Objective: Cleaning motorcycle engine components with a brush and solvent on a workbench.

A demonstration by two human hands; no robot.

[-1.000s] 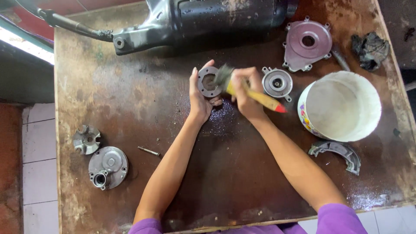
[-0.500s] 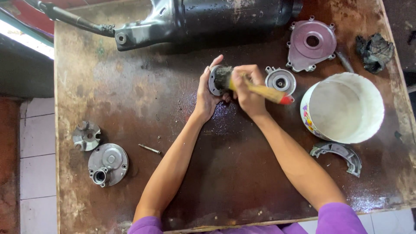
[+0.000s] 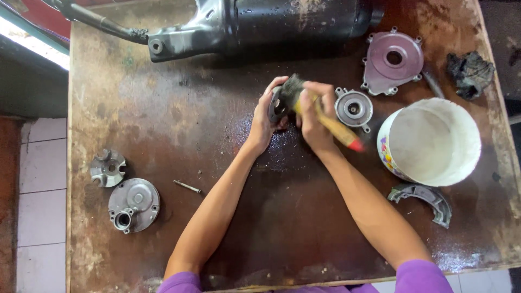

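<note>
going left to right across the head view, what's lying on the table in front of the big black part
star-shaped metal part → round grey cover → small pin → left hand holding a round metal part → right hand with a brush → white bucket

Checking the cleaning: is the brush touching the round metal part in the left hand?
Touching. The head view shows the brush bristles pressed on the round metal part.

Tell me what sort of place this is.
Probably a small engine or motorcycle repair workshop. A stained, oily brown worktable carries round grey metal engine covers, a curved brake shoe and a large black engine casing, while the right hand brushes a part clean.
</note>
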